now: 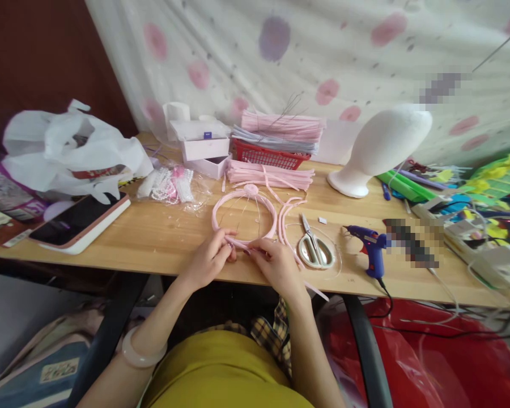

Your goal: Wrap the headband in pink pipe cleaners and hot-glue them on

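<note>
A pink ring (273,211), wrapped in soft fuzzy strips, rests on the table with a round pink piece (250,191) at its far side and thin wires across its middle. Its near edge is pinched by my left hand (212,256), fingers closed on it. Just to the right, my right hand (276,265) also grips that edge, thumb and fingertips together. Loose pink fuzzy strips (283,222) curve beside the ring, one end hanging past the table edge. Scissors (316,250) with pale handles lie right of my right hand.
A blue glue gun (370,247) with a cord lies to the right. Behind are pink pipe-cleaner bundles (272,175), a red basket (267,155) and a white foam head (382,146). Leftward lie a phone-like device (80,222), a bag of beads (172,185) and a white plastic bag (74,147).
</note>
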Demonstrator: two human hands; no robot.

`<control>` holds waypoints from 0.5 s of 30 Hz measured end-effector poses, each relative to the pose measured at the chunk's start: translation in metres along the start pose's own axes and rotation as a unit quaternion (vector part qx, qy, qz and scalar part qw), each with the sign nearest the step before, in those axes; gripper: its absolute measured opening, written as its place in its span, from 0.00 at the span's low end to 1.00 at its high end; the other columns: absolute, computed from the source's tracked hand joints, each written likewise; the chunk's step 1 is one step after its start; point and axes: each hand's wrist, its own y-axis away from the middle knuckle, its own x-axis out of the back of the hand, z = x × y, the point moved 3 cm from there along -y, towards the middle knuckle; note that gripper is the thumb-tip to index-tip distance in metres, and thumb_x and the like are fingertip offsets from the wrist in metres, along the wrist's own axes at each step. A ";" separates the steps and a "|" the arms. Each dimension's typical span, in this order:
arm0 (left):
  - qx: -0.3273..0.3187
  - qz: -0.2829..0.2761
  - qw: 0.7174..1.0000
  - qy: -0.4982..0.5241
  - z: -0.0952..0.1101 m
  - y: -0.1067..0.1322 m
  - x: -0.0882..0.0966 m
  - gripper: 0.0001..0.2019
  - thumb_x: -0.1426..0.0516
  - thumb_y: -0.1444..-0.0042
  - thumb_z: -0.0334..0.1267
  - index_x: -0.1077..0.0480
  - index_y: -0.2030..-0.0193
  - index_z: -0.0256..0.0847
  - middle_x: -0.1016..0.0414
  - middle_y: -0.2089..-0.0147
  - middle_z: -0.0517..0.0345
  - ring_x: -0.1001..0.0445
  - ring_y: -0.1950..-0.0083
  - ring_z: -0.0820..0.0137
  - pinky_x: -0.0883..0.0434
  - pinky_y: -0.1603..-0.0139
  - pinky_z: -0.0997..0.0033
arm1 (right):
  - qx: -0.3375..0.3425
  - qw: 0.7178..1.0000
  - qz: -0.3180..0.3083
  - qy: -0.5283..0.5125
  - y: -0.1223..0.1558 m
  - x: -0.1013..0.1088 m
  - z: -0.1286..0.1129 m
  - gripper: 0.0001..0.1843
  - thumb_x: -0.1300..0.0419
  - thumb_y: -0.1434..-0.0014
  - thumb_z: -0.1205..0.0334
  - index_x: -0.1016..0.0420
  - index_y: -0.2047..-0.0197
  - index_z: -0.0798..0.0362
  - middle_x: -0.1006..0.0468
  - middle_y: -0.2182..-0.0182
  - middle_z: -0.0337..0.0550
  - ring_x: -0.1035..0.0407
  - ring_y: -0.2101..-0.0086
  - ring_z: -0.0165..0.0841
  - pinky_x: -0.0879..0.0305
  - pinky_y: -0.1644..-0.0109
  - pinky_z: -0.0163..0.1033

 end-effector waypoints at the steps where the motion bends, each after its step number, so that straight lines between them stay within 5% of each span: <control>1: 0.007 0.000 1.000 0.026 -0.002 0.000 0.001 0.15 0.52 0.38 0.40 0.34 0.49 0.38 0.25 0.69 0.59 0.28 0.72 0.70 0.30 0.67 0.68 | 0.001 1.000 0.003 0.002 0.000 -0.001 -0.001 0.08 0.42 0.38 0.66 0.20 0.61 0.52 0.20 0.69 0.42 0.28 0.68 0.34 0.36 0.63 0.36; 7: 0.019 0.022 0.992 0.124 -0.014 -0.004 0.004 0.14 0.46 0.41 0.46 0.35 0.54 0.39 0.22 0.67 0.57 0.24 0.70 0.69 0.28 0.68 0.68 | -0.002 1.000 0.013 0.007 0.008 -0.005 -0.006 0.07 0.42 0.36 0.63 0.22 0.59 0.51 0.20 0.66 0.44 0.28 0.66 0.35 0.35 0.61 0.37; 10: 0.032 0.002 0.990 0.138 -0.013 -0.003 0.010 0.13 0.43 0.44 0.45 0.34 0.56 0.39 0.22 0.69 0.56 0.22 0.67 0.67 0.26 0.68 0.68 | 0.005 0.997 0.068 0.019 0.022 0.013 0.000 0.07 0.42 0.35 0.59 0.24 0.59 0.50 0.21 0.64 0.44 0.28 0.65 0.36 0.34 0.60 0.38; 12: 0.040 -0.048 0.990 0.124 -0.011 -0.001 0.015 0.12 0.42 0.44 0.46 0.33 0.60 0.40 0.21 0.71 0.57 0.22 0.69 0.68 0.26 0.68 0.68 | -0.019 0.977 0.201 0.068 0.038 0.041 0.015 0.10 0.43 0.34 0.54 0.25 0.63 0.50 0.23 0.67 0.45 0.30 0.66 0.37 0.34 0.60 0.41; 13: 0.043 -0.073 0.989 0.118 -0.010 0.001 0.018 0.12 0.42 0.44 0.47 0.32 0.62 0.40 0.21 0.71 0.56 0.22 0.70 0.68 0.26 0.69 0.68 | -0.053 0.944 0.308 0.110 0.049 0.060 0.025 0.12 0.43 0.35 0.51 0.26 0.62 0.50 0.25 0.68 0.46 0.30 0.67 0.38 0.35 0.60 0.42; 15: 0.048 -0.108 0.987 0.112 -0.011 0.003 0.022 0.12 0.41 0.45 0.47 0.30 0.63 0.40 0.20 0.70 0.55 0.22 0.70 0.68 0.25 0.69 0.68 | -0.145 0.825 0.517 0.178 0.073 0.097 0.049 0.19 0.41 0.38 0.45 0.28 0.56 0.54 0.26 0.64 0.52 0.31 0.63 0.44 0.34 0.56 0.48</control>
